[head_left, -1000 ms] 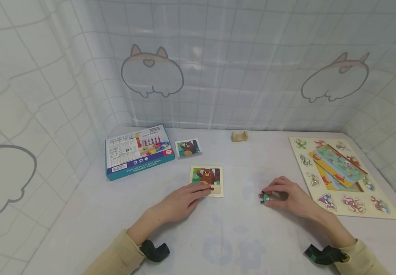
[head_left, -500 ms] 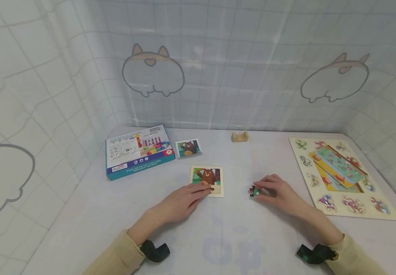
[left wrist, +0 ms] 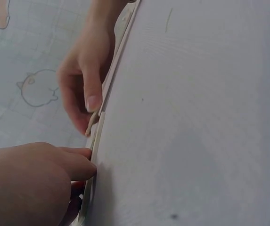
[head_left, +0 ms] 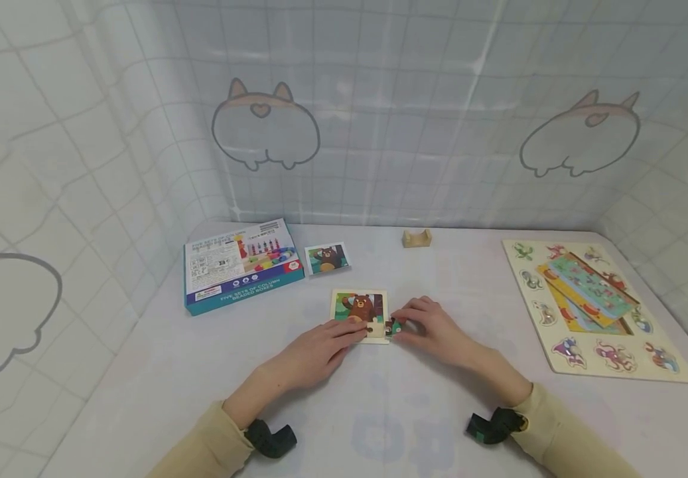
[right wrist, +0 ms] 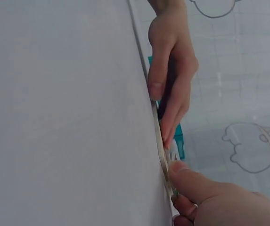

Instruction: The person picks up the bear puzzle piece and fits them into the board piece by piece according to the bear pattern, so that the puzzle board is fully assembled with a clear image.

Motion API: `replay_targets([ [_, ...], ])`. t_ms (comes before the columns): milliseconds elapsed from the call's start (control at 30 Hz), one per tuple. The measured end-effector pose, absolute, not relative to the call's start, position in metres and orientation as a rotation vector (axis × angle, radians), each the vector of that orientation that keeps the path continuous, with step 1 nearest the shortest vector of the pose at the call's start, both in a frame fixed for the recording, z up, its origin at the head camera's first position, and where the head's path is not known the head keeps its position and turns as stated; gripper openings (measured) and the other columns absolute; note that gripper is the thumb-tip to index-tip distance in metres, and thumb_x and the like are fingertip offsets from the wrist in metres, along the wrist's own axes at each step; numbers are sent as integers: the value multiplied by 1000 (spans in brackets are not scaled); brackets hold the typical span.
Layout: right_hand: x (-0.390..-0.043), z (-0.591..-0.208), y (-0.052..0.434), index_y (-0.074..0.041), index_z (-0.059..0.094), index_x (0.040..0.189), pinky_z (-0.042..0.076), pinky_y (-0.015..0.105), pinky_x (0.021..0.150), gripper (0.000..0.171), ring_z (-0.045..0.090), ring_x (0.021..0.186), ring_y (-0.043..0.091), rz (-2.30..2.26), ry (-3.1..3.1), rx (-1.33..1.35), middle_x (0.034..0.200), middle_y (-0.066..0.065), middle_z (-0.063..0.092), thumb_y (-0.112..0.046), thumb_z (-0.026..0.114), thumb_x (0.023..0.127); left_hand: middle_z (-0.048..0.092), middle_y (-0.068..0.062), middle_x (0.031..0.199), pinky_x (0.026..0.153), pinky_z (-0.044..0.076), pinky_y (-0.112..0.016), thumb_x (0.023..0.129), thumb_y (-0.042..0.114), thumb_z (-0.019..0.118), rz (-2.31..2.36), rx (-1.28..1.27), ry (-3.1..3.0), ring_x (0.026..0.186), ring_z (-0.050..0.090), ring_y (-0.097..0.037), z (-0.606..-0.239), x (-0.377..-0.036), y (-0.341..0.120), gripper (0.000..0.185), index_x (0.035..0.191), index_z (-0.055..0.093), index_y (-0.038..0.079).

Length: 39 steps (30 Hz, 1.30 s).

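My left hand (head_left: 314, 350) rests over the lower left of a small square bear puzzle board (head_left: 377, 331), fingers extended across it and covering part of the picture. A bare wooden area shows at its lower right. My right hand (head_left: 439, 337) pinches a small green and brown puzzle piece (head_left: 395, 328) between thumb and fingers, at the board's right edge. Whether the piece overlaps the rim is hard to tell. Seen from the left wrist, the right hand (left wrist: 87, 66) holds the piece close beside the board's edge. The right wrist view shows the left hand (right wrist: 172, 66) touching the board.
Behind the puzzle lies a bear picture card (head_left: 327, 258), next to a flat beaded-toy box (head_left: 239, 265). A notched wooden block (head_left: 416, 239) stands at the back. On the right is a large animal peg board (head_left: 594, 371) with colourful rectangular boards (head_left: 591, 292) on top.
My right hand has moved left with the puzzle piece, from out on the table to the board's right edge. The left hand has stayed on the board.
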State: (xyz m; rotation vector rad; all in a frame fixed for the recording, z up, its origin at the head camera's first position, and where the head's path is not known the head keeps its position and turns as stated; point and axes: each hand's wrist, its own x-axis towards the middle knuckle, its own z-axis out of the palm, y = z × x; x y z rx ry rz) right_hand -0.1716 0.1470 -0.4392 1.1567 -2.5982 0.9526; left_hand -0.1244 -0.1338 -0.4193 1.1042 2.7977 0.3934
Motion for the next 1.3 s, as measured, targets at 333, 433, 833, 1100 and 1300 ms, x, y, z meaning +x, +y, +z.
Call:
replay_targets([
  [333, -177, -436, 126, -13, 69, 109, 38, 30, 76, 31, 46, 88, 8, 944, -2599, 1172, 95, -5, 61, -27, 73, 82, 34, 8, 150, 111, 31, -38, 100, 29, 45, 376, 1113, 2797, 138, 32, -15, -418, -123, -134, 45, 144, 40, 24],
  [433, -178, -436, 121, -12, 70, 110, 36, 30, 75, 33, 45, 87, 9, 942, -2616, 1177, 95, -4, 60, -28, 74, 81, 35, 7, 150, 110, 32, -38, 100, 29, 45, 381, 1111, 2796, 137, 32, -15, -418, -124, -134, 44, 143, 40, 24],
  [833, -174, -435, 115, -15, 71, 107, 35, 31, 75, 32, 44, 85, 9, 974, -2624, 1151, 94, -6, 59, -30, 76, 79, 38, 4, 148, 110, 33, -41, 100, 30, 44, 414, 1034, 2784, 136, 34, -16, -418, -124, -132, 45, 144, 36, 28],
  [1100, -175, -437, 115, -16, 72, 106, 36, 31, 77, 30, 44, 85, 9, 987, -2644, 1128, 92, -6, 58, -32, 74, 80, 32, 7, 151, 111, 30, -43, 100, 27, 45, 370, 1105, 2777, 139, 29, -17, -420, -125, -134, 46, 144, 36, 35],
  [1300, -175, -438, 115, -16, 73, 102, 39, 30, 76, 29, 46, 85, 10, 1014, -2645, 1097, 89, -6, 58, -31, 76, 78, 32, 6, 151, 111, 30, -43, 100, 27, 45, 346, 1106, 2770, 139, 29, -18, -419, -125, -133, 47, 145, 34, 34],
])
